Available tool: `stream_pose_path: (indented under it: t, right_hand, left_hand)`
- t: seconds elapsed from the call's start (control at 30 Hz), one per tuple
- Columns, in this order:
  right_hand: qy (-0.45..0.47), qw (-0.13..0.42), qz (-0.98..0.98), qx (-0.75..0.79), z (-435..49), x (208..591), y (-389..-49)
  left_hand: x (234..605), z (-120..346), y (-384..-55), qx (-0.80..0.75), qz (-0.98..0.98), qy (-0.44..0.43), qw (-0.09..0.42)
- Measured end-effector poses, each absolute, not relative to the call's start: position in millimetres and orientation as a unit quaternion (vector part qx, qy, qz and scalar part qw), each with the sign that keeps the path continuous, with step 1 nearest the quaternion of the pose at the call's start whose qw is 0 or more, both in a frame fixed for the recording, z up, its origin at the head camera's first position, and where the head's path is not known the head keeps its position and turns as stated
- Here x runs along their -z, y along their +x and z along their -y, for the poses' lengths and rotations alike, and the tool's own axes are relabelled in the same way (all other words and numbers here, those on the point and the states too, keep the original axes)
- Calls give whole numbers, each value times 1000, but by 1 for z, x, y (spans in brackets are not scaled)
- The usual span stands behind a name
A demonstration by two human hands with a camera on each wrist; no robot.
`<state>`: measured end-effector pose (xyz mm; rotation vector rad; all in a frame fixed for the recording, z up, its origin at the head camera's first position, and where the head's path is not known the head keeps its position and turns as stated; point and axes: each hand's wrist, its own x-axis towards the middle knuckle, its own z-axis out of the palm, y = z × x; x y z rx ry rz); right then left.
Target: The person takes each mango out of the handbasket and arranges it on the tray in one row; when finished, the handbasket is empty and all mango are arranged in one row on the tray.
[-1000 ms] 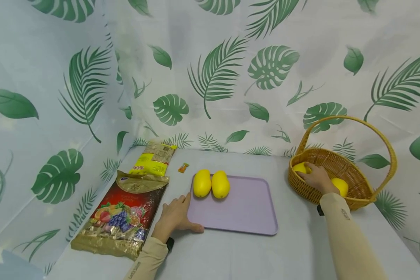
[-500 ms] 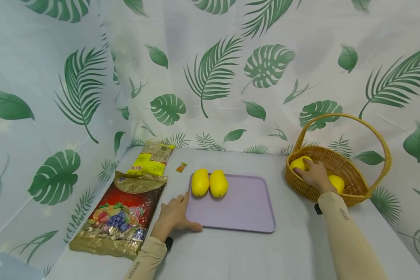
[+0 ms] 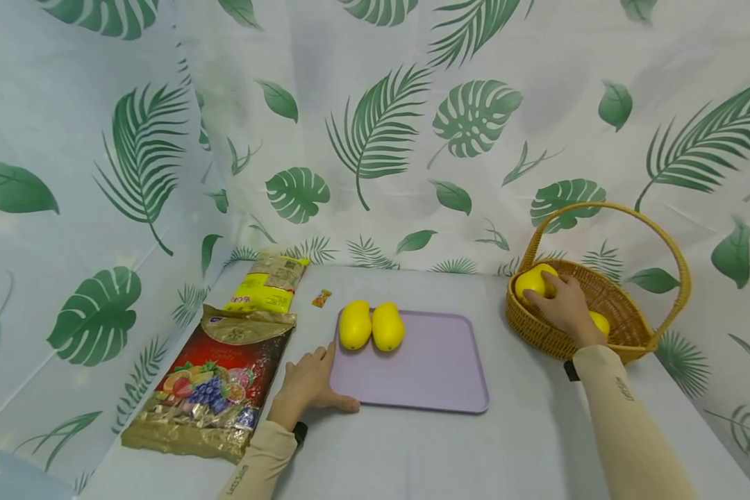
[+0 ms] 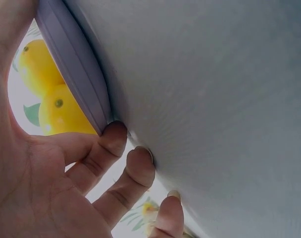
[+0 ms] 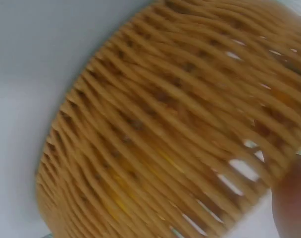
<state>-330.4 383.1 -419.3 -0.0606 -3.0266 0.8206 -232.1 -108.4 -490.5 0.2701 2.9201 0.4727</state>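
In the head view, my right hand (image 3: pixel 562 302) grips a yellow mango (image 3: pixel 533 283) at the left side of the wicker basket (image 3: pixel 540 338), the fruit rising above the rim. A second mango (image 3: pixel 600 323) lies in the basket, partly hidden behind that hand. My left hand (image 3: pixel 309 382) rests at the near left corner of the purple tray (image 3: pixel 431 368), thumb by the front edge and fingers spread along the left edge. Two mangoes, a left one (image 3: pixel 355 325) and a right one (image 3: pixel 388 327), lie side by side at the tray's far left. Basket weave (image 5: pixel 155 119) fills most of the right wrist view.
Left of the tray lies a large red and gold candy bag (image 3: pixel 215 389). Behind it is a yellow packet (image 3: pixel 269 283), and a small wrapped candy (image 3: pixel 321 298) lies beyond the tray. The basket's tall handle (image 3: pixel 650 222) arches over its opening. Leaf-printed cloth (image 3: pixel 381 139) stands behind the table.
My right hand has raised the mango from inside the basket to above its left rim. The left hand and the tray keep their places; the whole head view has shifted slightly.
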Motion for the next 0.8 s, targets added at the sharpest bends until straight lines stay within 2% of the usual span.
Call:
stream_pose_path:
  t: [0.4, 0.8]
  right_hand:
    - [51, 87, 954, -284, -357, 407, -312]
    - [87, 107, 936, -324, -320, 406, -293]
  left_hand:
    - [490, 110, -232, -159, -979, 94, 82]
    - [492, 110, -234, -156, -980, 93, 84]
